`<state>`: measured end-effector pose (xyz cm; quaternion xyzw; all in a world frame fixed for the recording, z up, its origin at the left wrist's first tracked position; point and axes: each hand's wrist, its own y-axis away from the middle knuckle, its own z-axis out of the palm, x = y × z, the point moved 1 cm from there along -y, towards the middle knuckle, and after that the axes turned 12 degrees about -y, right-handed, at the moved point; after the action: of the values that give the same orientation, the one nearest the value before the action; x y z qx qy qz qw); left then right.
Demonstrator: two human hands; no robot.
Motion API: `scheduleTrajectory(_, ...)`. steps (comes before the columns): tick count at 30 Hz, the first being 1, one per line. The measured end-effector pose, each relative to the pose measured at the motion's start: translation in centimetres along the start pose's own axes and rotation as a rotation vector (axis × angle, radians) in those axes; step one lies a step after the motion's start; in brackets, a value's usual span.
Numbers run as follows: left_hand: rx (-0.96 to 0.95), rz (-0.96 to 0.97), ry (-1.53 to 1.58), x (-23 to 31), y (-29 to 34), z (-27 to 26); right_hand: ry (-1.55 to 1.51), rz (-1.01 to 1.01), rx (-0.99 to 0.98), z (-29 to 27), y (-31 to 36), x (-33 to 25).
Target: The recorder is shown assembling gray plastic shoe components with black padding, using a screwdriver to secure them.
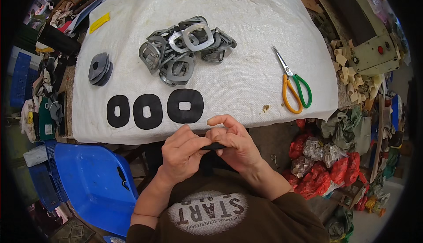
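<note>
Near the table's front edge, my left hand (180,152) and my right hand (238,145) pinch a small black piece (214,146) between them. Fingers cover most of it, so its full shape is hidden. Just beyond lie three flat, rounded black pieces with a squarish hole in the middle: one at left (118,121), one in the middle (147,123), and a wider one at right (197,106). Farther back is a heap of grey, square-holed buckle frames (206,47). A short stack of dark grey pieces (100,69) sits to the left.
Scissors (288,72) with orange and green handles lie at right on the white sheet (251,62). A yellow strip (99,23) lies far left. Below left stands a blue plastic chair (94,185); red bags (315,179) are on the right. A machine (374,53) stands beyond.
</note>
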<state>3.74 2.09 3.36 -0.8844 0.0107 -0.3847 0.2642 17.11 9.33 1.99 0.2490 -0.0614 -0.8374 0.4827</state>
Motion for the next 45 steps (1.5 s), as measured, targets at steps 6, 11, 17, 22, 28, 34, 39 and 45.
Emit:
scheduleTrajectory(6, -0.02, -0.144, 0.141, -0.5, -0.1, -0.1, 0.068, -0.242, -0.217, -0.8, 0.1, 0.3)
scheduleTrajectory(11, -0.014, -0.172, 0.184, -0.2, 0.0, 0.1, 0.709, -0.451, -0.419, -0.6, 0.6, -0.3)
scheduleTrajectory(17, 0.013, -0.195, 0.098, 0.4, 0.1, 0.4, 0.652, -0.478, -0.164, -0.6, 0.8, 0.9)
scheduleTrajectory(22, 0.023, -0.164, 0.086, 0.3, 0.2, 0.6, 0.65, -0.401, -0.234, -0.6, 0.7, 0.4)
scheduleTrajectory(28, 0.112, -0.492, 0.339, 1.3, 0.2, 1.1, 1.127, -0.8, -0.253, -0.2, -0.3, -1.0)
scheduleTrajectory(34, 0.116, -0.094, 0.092, 0.4, -0.1, 0.0, 0.865, -0.762, -0.278, -0.4, -0.6, -0.7)
scheduleTrajectory(39, 0.208, 0.231, -0.193, 0.1, -0.4, -0.4, 0.592, -0.374, -0.021, -2.3, 0.0, -1.7)
scheduleTrajectory(45, 0.118, 0.42, -0.34, 0.8, -0.2, -0.5, 0.249, -0.073, 0.051, -0.8, 0.2, -1.3)
